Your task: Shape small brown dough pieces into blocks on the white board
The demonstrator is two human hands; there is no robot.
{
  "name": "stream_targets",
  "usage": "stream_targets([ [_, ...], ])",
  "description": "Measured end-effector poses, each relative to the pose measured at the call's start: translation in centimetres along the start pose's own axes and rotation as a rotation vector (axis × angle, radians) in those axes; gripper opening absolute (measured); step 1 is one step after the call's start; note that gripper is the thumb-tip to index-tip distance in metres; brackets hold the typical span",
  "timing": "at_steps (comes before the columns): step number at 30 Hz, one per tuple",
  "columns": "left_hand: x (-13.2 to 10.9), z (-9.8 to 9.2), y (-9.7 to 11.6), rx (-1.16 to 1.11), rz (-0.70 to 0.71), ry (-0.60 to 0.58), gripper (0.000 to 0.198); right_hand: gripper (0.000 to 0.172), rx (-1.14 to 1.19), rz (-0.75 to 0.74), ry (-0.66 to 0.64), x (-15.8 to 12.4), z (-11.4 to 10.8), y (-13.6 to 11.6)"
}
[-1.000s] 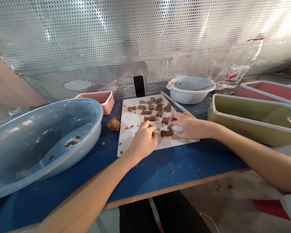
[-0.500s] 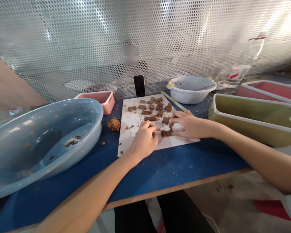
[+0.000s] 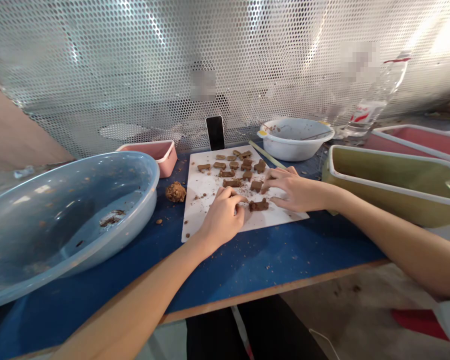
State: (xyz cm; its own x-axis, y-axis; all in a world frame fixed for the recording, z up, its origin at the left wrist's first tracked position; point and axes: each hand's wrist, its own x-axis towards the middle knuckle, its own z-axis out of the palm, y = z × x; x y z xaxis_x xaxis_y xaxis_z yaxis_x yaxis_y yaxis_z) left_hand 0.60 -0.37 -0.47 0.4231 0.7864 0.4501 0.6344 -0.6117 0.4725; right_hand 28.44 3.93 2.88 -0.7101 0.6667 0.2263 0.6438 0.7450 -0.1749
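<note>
A white board (image 3: 202, 212) carries several small brown clay-like shapes. Closest to me is a dark brown clay piece (image 3: 258, 205), lying between my two hands. My left hand (image 3: 225, 212) rests on the board just left of that piece, thumb and forefinger apart and pointing at it. On its right, my right hand (image 3: 290, 190) has its fingers spread, the thumb a small gap from the piece. Its fingertips are by another clay block (image 3: 256, 186); whether they touch it I cannot tell. A longer clay piece (image 3: 232, 183) lies beyond my left fingers.
At left stands a big blue basin (image 3: 146, 200), beside a brown clay lump (image 3: 176, 192) and a pink box (image 3: 168, 159). A phone (image 3: 215, 133) leans behind the board. Rightward are a white bowl (image 3: 296, 147), a stick (image 3: 266, 154), a green bin (image 3: 378, 195) and a bottle (image 3: 375, 105).
My right thumb has drawn back slightly to the right, away from the nearest clay piece, which now shows fully. My left hand has stayed nearly in place.
</note>
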Motion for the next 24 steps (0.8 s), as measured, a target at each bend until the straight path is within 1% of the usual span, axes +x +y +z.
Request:
stream_targets([
  [3, -0.1, 0.1, -0.1, -0.003, 0.01, 0.001, 0.03, 0.029, -0.01, 0.024, -0.001, -0.1, 0.3, -0.1],
  [6, -0.1, 0.1, -0.1, -0.003, 0.004, -0.009, 0.029, 0.038, -0.018, 0.047, -0.044, 0.0, 0.8, -0.1],
  [8, 0.0, 0.1, -0.1, -0.003, -0.001, -0.013, 0.03, 0.04, -0.018, 0.052, -0.064, 0.1, 1.0, -0.1],
  [13, 0.0, 0.1, -0.1, 0.003, -0.004, -0.011, 0.03, 0.039, -0.006, 0.079, -0.053, 0.2, 1.2, -0.4],
  [18, -0.1, 0.1, 0.0, 0.008, -0.008, -0.009, 0.03, 0.04, 0.023, 0.108, -0.068, 0.3, 1.5, -0.5],
  [24, 0.0, 0.0, 0.1, 0.004, -0.016, -0.009, 0.03, 0.037, 0.02, 0.106, -0.069, 0.3, 1.7, -0.5],
])
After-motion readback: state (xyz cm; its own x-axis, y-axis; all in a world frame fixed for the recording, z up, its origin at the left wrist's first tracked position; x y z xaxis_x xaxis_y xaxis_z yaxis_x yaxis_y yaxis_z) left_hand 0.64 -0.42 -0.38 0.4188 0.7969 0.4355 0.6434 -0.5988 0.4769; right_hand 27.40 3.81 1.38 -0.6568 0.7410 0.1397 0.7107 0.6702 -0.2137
